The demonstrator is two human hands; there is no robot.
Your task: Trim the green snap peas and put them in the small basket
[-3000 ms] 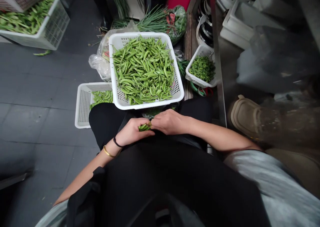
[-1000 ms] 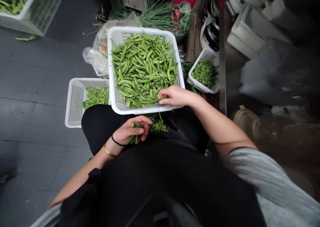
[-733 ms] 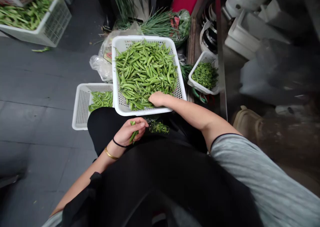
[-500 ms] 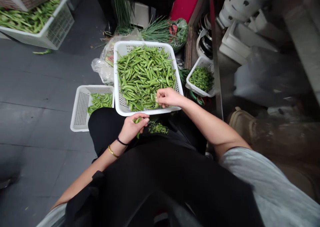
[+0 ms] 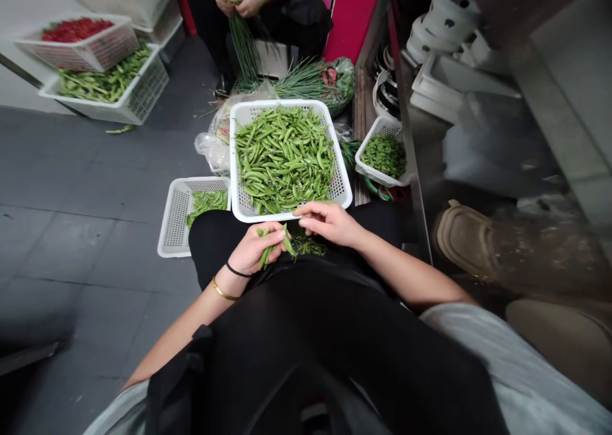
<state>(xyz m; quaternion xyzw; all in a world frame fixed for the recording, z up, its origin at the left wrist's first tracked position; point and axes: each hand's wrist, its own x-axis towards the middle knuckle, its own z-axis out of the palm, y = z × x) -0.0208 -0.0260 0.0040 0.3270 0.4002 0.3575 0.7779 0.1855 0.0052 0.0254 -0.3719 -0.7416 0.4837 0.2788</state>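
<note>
My left hand (image 5: 261,247) is closed around a few green pea pods (image 5: 287,240), one of them sticking up past the thumb and forefinger. Just right of it is my right hand (image 5: 332,223), at the near rim of the white basket, thumb and fingers drawn together; whatever is between the fingertips is too small to make out. Heaped pea pods (image 5: 287,157) fill the large white basket (image 5: 236,199) in front of me. Below the hands lies a small pile of green trimmings (image 5: 310,247), partly hidden by the right hand.
At left, a smaller white basket (image 5: 172,221) holds some pods. Leafy herbs fill another basket (image 5: 366,167) at right, beside a metal shelf edge (image 5: 421,218). A co-worker's hands (image 5: 248,0) hold long green stalks. Stacked crates (image 5: 129,100) stand at far left.
My right hand has come back from the pods to the near rim, close to my left hand. A pod now sticks out at the left fingertips. The view has tilted up, showing the co-worker's hands.
</note>
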